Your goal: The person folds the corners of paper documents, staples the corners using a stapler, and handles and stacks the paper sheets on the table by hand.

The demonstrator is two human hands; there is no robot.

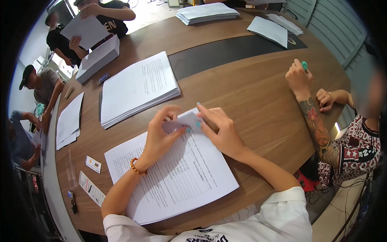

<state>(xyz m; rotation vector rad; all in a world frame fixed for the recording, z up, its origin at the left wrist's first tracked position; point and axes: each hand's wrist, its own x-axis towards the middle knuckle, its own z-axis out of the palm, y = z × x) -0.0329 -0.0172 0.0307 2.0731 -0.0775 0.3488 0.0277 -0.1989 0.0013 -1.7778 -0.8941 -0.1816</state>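
A stack of printed sheets (181,177) lies on the wooden table (250,105) in front of me, and its far edge is lifted and bent up. My left hand (159,129), with a beaded bracelet at the wrist, pinches the raised paper at the far left, thumb and fingers curled round it. At the far right corner, my right hand (217,131) touches the same sheets, its fingers spread and the thumb against the paper. Just beyond, a thicker pile of printed pages (139,86) sits on the table.
More paper stacks (207,13) and a folded stack (268,31) lie at the far side. Loose sheets (69,119), a card (93,164) and a printed slip (92,188) are on the left. A tattooed person's arm (316,121) rests at the right; other people stand or sit around.
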